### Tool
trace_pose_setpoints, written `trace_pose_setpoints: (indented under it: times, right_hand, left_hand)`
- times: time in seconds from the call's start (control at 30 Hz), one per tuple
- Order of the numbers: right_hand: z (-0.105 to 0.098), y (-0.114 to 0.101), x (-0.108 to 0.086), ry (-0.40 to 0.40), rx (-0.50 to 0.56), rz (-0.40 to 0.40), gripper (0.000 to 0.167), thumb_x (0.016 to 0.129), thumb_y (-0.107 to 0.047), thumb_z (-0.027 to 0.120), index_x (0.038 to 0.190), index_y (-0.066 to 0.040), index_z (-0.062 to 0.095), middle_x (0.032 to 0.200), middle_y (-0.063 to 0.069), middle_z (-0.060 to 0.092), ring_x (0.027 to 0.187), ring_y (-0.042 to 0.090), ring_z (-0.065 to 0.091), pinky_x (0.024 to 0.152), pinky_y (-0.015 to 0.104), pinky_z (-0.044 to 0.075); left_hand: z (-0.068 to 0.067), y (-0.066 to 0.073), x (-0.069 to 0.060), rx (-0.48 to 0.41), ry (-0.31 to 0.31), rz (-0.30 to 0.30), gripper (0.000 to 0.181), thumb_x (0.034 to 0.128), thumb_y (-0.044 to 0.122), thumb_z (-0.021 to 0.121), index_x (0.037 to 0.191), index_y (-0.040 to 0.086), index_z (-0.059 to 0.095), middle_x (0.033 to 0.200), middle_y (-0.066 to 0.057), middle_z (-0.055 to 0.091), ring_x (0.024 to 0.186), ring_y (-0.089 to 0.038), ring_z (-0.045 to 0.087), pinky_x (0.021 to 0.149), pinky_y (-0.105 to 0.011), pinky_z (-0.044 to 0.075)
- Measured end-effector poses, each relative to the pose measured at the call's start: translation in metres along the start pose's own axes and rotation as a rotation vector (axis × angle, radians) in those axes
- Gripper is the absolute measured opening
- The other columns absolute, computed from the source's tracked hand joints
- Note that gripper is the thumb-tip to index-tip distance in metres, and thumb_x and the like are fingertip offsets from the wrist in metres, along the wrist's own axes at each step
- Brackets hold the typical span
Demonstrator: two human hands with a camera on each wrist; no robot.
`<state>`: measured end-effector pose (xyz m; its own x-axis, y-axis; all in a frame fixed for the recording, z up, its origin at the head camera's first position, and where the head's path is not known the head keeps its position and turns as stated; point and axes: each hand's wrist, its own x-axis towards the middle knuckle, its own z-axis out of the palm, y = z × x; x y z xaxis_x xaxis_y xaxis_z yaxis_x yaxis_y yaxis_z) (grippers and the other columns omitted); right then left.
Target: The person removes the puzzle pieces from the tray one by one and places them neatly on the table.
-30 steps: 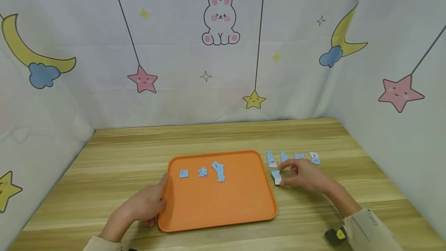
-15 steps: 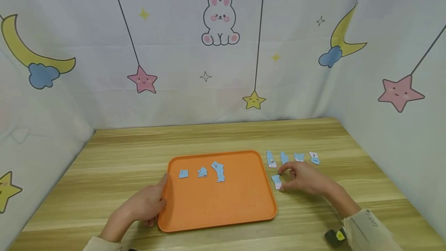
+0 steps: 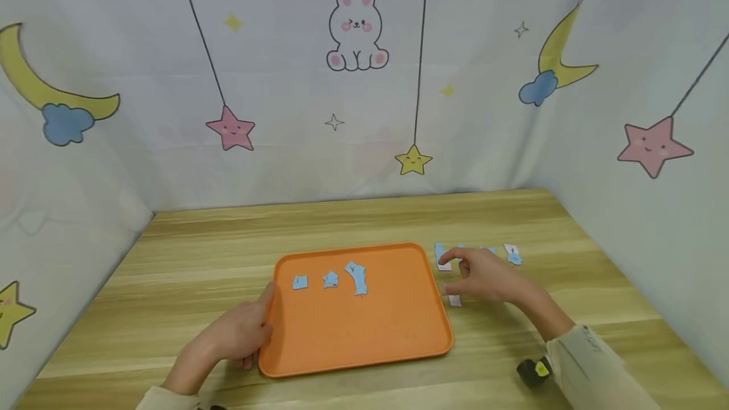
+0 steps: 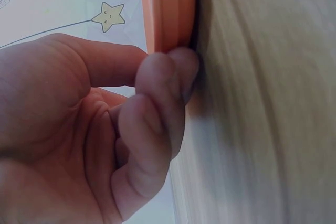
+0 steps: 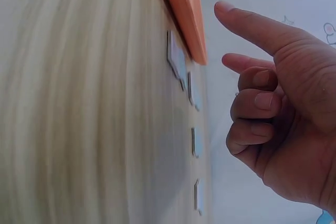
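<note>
My left hand (image 3: 238, 334) is at the left edge of an orange tray (image 3: 364, 334); in the left wrist view its thumb and bent fingers (image 4: 157, 77) grip the tray's edge (image 4: 170, 14). Three light-blue paper-like pieces, one squarish (image 3: 300, 282), one jagged (image 3: 330, 279) and one long (image 3: 358, 278), lie in the tray. Right of the tray my right hand (image 3: 486, 275) hovers with thumb and index finger apart, holding nothing, its other fingers curled in the right wrist view. It partly hides a blue-and-white piece (image 3: 455, 300) below it and others behind.
On the wooden table (image 3: 216, 233), several pieces form a row beyond the right hand, among them one at the row's left (image 3: 439, 253) and one at its right end (image 3: 513, 255). Printed cloth (image 3: 296, 169) hangs behind and at both sides.
My right hand has let go of the lower blue-and-white piece, which was slid slightly nearer, and has risen a little, thumb and index finger wider apart. The left hand has stayed at the tray.
</note>
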<state>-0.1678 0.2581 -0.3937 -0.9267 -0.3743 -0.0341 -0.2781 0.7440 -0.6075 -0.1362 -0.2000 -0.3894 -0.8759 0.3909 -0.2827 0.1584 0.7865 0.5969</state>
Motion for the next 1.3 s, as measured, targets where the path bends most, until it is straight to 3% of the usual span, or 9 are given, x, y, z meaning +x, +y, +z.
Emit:
trace_pose_setpoints:
  times: [0.5,0.87,1.3]
  right_hand:
    - [0.013,-0.039,0.035,-0.086,-0.002,-0.096,0.058,0.09,-0.032,0.085,0.137,-0.006,0.066,0.064,-0.008,0.042,0.057,0.008,0.035,0.058,0.023,0.034]
    - [0.034,-0.067,0.053,-0.136,0.029,-0.118,0.059,0.09,-0.03,0.084,0.139,-0.004,0.065,0.057,-0.009,0.04,0.052,0.007,0.033,0.054,0.022,0.031]
    - [0.06,-0.086,0.077,-0.12,-0.131,-0.088,0.059,0.088,-0.035,0.085,0.139,-0.009,0.067,0.058,-0.006,0.045,0.055,0.009,0.039,0.059,0.026,0.036]
  left_hand:
    - [-0.002,-0.001,-0.002,-0.016,0.009,-0.028,0.078,0.0992,-0.002,0.05,0.164,-0.013,0.008,0.053,-0.006,0.059,0.038,-0.015,0.054,0.039,-0.033,0.049]
    - [-0.002,-0.002,-0.001,-0.013,0.005,0.005,0.078,0.0986,-0.002,0.05,0.163,-0.015,0.008,0.051,-0.005,0.059,0.037,-0.014,0.054,0.038,-0.033,0.048]
    - [-0.002,-0.002,0.001,-0.008,-0.007,0.024,0.078,0.0982,-0.002,0.05,0.162,-0.016,0.008,0.051,-0.005,0.059,0.037,-0.013,0.055,0.037,-0.033,0.049]
